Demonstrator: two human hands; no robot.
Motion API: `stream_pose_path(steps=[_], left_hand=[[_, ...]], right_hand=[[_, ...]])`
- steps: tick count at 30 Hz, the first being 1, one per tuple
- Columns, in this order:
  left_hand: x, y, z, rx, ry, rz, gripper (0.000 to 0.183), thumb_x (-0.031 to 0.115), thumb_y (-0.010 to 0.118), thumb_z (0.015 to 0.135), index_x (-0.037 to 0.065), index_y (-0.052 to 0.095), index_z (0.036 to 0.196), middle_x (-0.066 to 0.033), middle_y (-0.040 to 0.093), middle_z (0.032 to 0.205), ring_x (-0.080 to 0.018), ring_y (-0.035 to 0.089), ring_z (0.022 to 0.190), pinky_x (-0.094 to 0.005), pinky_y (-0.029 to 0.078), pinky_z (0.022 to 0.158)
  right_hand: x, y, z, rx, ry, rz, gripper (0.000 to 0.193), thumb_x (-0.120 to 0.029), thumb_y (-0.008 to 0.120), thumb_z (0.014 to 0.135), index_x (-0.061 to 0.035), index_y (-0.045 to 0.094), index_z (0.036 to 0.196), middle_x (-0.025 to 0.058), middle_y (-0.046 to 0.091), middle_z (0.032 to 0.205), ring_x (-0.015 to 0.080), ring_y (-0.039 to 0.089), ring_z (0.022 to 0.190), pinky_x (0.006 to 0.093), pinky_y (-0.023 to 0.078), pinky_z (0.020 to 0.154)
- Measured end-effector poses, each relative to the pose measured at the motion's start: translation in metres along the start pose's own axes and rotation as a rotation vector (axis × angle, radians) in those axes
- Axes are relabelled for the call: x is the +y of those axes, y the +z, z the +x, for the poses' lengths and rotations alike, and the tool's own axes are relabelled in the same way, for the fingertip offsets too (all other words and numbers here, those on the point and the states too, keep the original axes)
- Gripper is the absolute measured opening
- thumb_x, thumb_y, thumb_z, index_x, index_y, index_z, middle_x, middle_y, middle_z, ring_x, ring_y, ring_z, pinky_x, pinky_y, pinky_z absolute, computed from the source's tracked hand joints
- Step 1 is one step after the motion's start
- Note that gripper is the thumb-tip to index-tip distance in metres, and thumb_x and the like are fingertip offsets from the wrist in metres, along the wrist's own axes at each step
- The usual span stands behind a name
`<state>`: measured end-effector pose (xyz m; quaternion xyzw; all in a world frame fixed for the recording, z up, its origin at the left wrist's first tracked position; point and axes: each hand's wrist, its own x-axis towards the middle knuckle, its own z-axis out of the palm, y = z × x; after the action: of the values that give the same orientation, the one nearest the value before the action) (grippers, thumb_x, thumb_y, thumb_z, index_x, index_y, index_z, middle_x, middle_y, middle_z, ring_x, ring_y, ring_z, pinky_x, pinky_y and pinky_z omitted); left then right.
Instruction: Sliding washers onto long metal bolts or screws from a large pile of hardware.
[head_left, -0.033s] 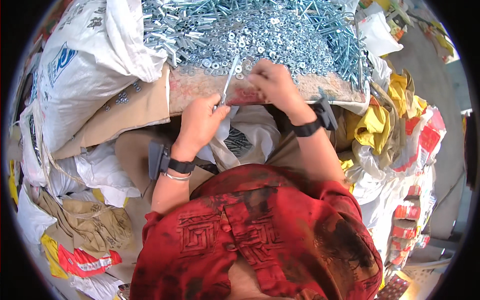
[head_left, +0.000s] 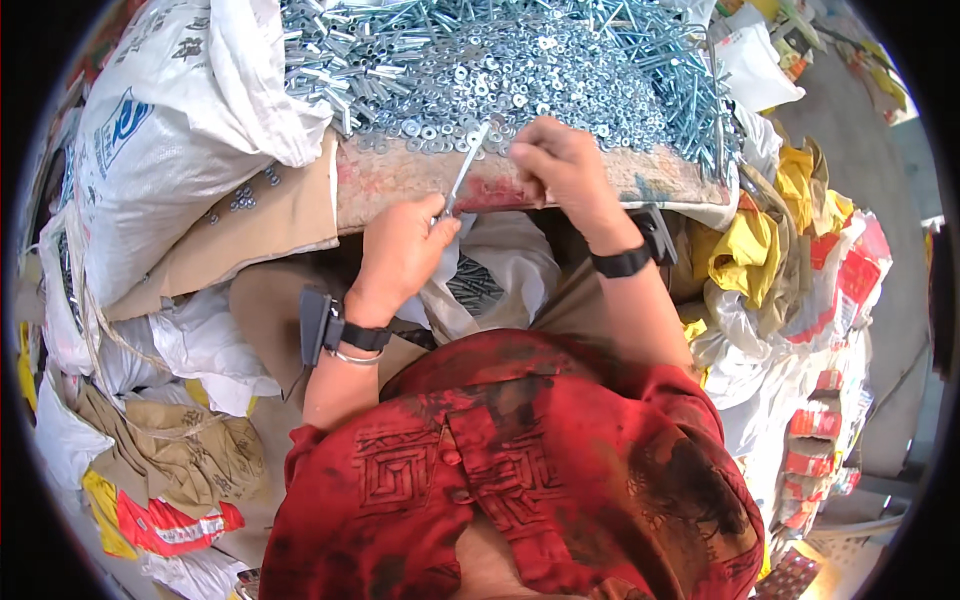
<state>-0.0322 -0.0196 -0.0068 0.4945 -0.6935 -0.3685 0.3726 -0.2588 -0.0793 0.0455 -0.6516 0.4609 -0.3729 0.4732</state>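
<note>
My left hand [head_left: 398, 250] is closed round the lower end of a long, thin metal bolt [head_left: 466, 168], which slants up and to the right. Just right of its tip is my right hand [head_left: 570, 178], with its fingers curled in a pinch; whatever they hold is hidden. Beyond both hands spreads a heap of small metal washers [head_left: 520, 85]. Metal sleeves [head_left: 345, 80] lie to its left and long bolts [head_left: 695, 105] to its right. Below my hands, an open white plastic bag [head_left: 520, 260] holds several dark bolts [head_left: 475, 285].
A padded, stained table edge [head_left: 400, 185] runs in front of me. At the left a full white woven sack [head_left: 180, 150] stands by a cardboard sheet [head_left: 270, 215] with a few nuts [head_left: 243, 198]. Yellow bags [head_left: 750, 255] and crumpled white plastic [head_left: 740, 400] pile up at the right.
The bolt's tip has shifted slightly to the right and down. My right hand has moved a little to the right; my left hand has hardly moved.
</note>
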Motion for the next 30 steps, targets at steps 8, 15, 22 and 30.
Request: stream_pose_path(steps=[8,15,22,30], left_hand=[[0.024,0.019,-0.002,-0.142,0.187,0.369,0.023,0.024,0.068,0.085,0.005,0.054,0.085,-0.0185,0.058,0.068,-0.0422,0.059,0.071,-0.0486,0.043,0.059],[0.020,0.025,0.000,-0.043,0.317,0.463,0.018,0.019,0.069,0.085,0.007,0.055,0.089,-0.0124,0.059,0.076,-0.0381,0.061,0.072,-0.0464,0.046,0.059],[0.015,0.021,0.003,0.024,0.320,0.491,0.017,0.017,0.070,0.084,0.008,0.057,0.092,-0.0112,0.058,0.077,-0.0371,0.061,0.071,-0.0456,0.046,0.057],[0.016,0.016,0.005,0.061,0.318,0.529,0.016,0.015,0.071,0.082,0.009,0.059,0.091,-0.0102,0.057,0.076,-0.0355,0.060,0.070,-0.0449,0.046,0.055]], right_hand=[[-0.008,-0.033,-0.044,-0.024,-0.001,0.162,0.015,-0.013,0.062,0.097,-0.0005,0.059,0.090,0.0023,0.060,0.067,0.0091,0.059,0.054,0.0225,0.049,0.047],[-0.010,-0.038,-0.044,-0.009,0.088,0.324,0.014,-0.013,0.061,0.097,0.0008,0.063,0.098,0.0039,0.063,0.070,0.0112,0.061,0.055,0.0223,0.050,0.049],[-0.009,-0.040,-0.036,-0.204,0.169,0.435,0.021,-0.014,0.058,0.098,0.0025,0.065,0.108,0.0051,0.062,0.072,0.0124,0.062,0.059,0.0244,0.055,0.052],[-0.003,-0.044,-0.022,-0.262,0.137,0.459,0.030,-0.014,0.058,0.096,0.0055,0.059,0.118,0.0074,0.062,0.076,0.0154,0.064,0.059,0.0268,0.057,0.051]])
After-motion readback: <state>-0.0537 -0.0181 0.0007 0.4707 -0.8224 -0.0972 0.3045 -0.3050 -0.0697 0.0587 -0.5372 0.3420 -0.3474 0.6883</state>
